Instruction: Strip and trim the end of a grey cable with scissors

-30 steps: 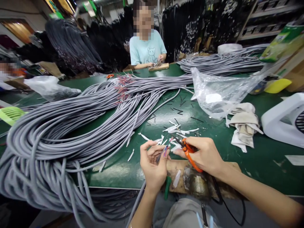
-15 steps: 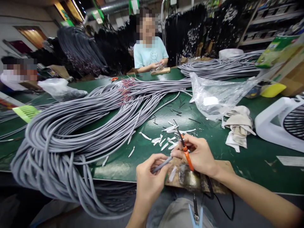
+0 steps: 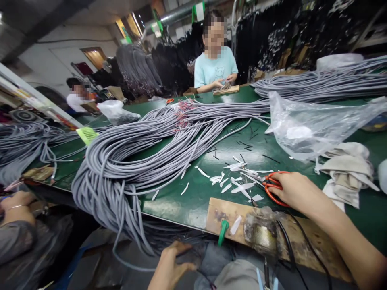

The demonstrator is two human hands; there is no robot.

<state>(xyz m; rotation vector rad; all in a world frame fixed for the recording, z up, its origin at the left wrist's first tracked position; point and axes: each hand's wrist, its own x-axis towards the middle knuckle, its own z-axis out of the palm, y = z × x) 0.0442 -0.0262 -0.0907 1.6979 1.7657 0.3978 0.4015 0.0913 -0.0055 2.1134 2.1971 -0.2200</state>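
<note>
My right hand (image 3: 294, 192) rests on the green table (image 3: 181, 201) and grips orange-handled scissors (image 3: 272, 186), whose blades point left into a scatter of white paper scraps (image 3: 238, 181). Below the table's front edge, my left hand (image 3: 169, 268) reaches among grey cables (image 3: 133, 225) that hang off the edge. Whether it holds one is unclear. A big coil of the same grey cable (image 3: 136, 157) covers the table's left half. In front of me lies a wooden board (image 3: 220, 209) carrying a metal fixture (image 3: 261, 229) and a green clip (image 3: 223, 232).
A clear plastic bag (image 3: 308, 125) and crumpled cloths (image 3: 347, 169) lie at the right. A person in a light blue shirt (image 3: 216, 68) works across the table. Another person (image 3: 79, 98) sits far left, and someone's hand (image 3: 16, 203) shows at the left edge.
My left hand has dropped from the table's edge to below it, taking the cable end along. My right hand moved right and laid the scissors down onto the table. The view swung left.
</note>
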